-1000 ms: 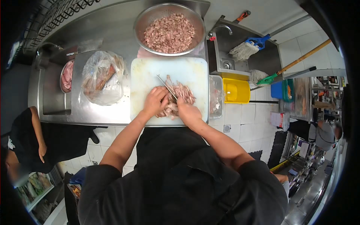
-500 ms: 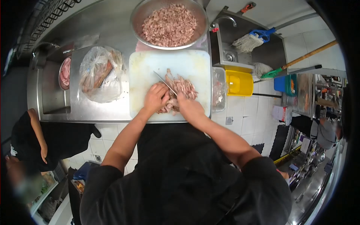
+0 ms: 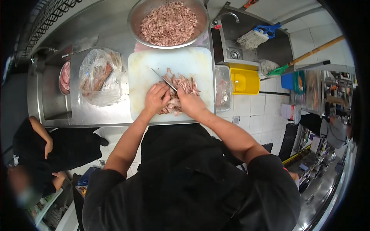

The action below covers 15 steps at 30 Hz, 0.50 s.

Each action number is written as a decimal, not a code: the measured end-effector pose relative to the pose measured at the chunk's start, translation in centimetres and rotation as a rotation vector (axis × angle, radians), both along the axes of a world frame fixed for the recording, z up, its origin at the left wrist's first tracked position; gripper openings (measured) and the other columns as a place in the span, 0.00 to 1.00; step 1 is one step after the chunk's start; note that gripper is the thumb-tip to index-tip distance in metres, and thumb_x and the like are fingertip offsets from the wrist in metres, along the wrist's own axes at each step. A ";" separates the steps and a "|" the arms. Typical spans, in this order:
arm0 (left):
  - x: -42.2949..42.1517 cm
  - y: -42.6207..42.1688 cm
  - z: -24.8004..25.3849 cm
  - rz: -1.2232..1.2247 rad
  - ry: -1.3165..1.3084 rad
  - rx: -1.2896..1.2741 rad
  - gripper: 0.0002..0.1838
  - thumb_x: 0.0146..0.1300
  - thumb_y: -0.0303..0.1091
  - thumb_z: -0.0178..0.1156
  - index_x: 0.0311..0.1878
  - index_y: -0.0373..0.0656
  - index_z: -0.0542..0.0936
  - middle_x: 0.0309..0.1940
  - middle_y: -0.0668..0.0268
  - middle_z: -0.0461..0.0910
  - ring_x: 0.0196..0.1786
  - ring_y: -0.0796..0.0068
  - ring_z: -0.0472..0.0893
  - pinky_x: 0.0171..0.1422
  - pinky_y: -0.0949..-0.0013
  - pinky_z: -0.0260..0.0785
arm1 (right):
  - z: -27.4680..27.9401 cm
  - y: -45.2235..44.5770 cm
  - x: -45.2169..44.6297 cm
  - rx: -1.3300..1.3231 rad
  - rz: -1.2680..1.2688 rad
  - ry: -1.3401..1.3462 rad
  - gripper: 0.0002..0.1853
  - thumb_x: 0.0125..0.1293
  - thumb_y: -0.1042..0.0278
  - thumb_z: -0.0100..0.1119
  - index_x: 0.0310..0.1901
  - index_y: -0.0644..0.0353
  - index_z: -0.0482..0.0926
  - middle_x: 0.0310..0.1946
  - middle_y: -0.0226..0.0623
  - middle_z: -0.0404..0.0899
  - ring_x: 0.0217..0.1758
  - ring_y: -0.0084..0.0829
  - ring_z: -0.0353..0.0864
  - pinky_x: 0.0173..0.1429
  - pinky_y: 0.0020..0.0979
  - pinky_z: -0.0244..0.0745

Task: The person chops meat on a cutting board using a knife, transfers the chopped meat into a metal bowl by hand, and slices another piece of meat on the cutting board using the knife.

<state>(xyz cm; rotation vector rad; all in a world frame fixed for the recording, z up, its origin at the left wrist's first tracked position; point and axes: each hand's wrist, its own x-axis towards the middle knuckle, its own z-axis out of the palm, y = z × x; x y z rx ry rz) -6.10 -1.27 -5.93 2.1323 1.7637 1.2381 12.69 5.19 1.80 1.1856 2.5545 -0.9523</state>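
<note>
On the white cutting board [image 3: 142,77] lies a pile of sliced meat [image 3: 187,84]. My right hand [image 3: 191,103] is closed round the handle of a knife [image 3: 164,79], whose blade points up and to the left across the pile. My left hand [image 3: 157,99] rests beside the blade with curled fingers, pressing on meat at the left edge of the pile. Beyond the board a large metal bowl [image 3: 133,23] holds chopped meat [image 3: 168,24].
A plastic bag [image 3: 100,77] with meat lies left of the board, near a sink [image 3: 54,90]. A clear tub [image 3: 222,104] and yellow container [image 3: 245,81] stand on the right. One person [image 3: 58,146] is at left, another [image 3: 334,133] far right.
The view has shifted slightly, moving the bowl and board up and left in it. My hands stay at the pile with the knife. The person at left now shows a second hand.
</note>
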 end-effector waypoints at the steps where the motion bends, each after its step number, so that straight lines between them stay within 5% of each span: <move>1: 0.2 -0.3 0.2 -0.001 -0.024 -0.008 0.10 0.54 0.22 0.68 0.40 0.37 0.83 0.43 0.58 0.83 0.49 0.53 0.82 0.54 0.56 0.77 | 0.3 -0.1 0.1 -0.004 0.006 0.012 0.08 0.71 0.73 0.47 0.49 0.65 0.68 0.34 0.59 0.86 0.39 0.58 0.88 0.43 0.57 0.81; 7: 0.1 0.1 0.0 0.024 0.025 0.048 0.10 0.52 0.22 0.68 0.39 0.37 0.82 0.40 0.58 0.83 0.48 0.53 0.82 0.55 0.57 0.75 | 6.0 -0.8 2.0 -0.045 0.058 -0.095 0.09 0.71 0.73 0.47 0.49 0.65 0.68 0.34 0.58 0.86 0.40 0.57 0.89 0.44 0.55 0.81; 15: -0.4 -0.1 -0.2 0.026 0.029 -0.015 0.09 0.52 0.22 0.68 0.38 0.37 0.83 0.40 0.58 0.83 0.47 0.53 0.83 0.53 0.56 0.76 | 0.9 0.6 -1.1 -0.021 0.045 0.003 0.10 0.69 0.74 0.50 0.51 0.64 0.68 0.36 0.57 0.87 0.40 0.56 0.89 0.44 0.54 0.82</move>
